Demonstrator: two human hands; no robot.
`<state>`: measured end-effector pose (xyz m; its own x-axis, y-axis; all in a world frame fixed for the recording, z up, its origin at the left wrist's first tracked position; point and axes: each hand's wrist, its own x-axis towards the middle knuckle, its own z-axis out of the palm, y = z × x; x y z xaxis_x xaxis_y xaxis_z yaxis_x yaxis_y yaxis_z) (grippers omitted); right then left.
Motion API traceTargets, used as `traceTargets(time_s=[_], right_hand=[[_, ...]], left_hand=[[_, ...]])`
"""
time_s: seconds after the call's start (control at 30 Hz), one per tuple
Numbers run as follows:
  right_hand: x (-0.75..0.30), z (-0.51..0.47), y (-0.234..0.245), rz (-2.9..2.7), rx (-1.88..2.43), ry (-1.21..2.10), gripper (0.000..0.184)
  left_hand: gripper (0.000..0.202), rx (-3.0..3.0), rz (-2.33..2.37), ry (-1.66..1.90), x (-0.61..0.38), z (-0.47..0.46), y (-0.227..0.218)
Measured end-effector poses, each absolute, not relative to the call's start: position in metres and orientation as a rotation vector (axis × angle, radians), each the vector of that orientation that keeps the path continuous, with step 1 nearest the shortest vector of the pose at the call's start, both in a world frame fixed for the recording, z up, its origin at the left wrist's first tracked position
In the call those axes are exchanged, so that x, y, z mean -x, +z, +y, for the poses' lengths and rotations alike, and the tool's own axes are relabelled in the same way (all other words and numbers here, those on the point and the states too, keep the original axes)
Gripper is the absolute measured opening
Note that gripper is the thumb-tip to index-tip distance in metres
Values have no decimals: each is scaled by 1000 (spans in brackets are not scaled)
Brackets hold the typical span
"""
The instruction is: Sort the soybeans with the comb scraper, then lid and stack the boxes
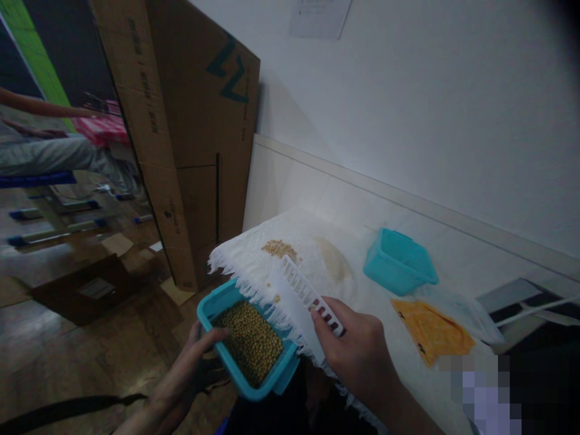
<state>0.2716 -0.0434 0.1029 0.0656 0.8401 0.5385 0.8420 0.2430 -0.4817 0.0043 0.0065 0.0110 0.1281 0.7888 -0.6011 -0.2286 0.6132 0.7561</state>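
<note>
My left hand (pixel 199 356) grips the left rim of a teal plastic tub (pixel 260 391), its thumb over the edge. Many small yellow-green beans (pixel 251 344) lie inside. The tub is held against the fringed front edge of a white cloth (pixel 254 248). In my right hand (pixel 357 344) is a white slotted plastic piece (pixel 301 287), tilted over the cloth, its far end near a small pile of pale beans (pixel 280 248). A few loose beans (pixel 276 298) lie between that pile and the tub.
A second teal tub (pixel 399 266) stands at the back right, beside an orange bag (pixel 432 332) and clear plastic. A tall cardboard box (pixel 199 121) rises at the left, near the white wall (pixel 408 109). Another person's arm (pixel 45 106) shows far left.
</note>
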Motion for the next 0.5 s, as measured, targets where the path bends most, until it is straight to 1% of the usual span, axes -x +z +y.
traceTargets(time_s=[0.1,0.23,0.5], right_hand=[[-268,-42,104,-1777,1501,39,31],[-267,-44,111,-1840,1497,190,28],[-307,-48,118,-1393,1710,257,31]], left_hand=[[96,-551,1231,815,-5,6,14],[93,-558,1243,812,-5,6,14],[94,-540,1221,816,-4,7,11]])
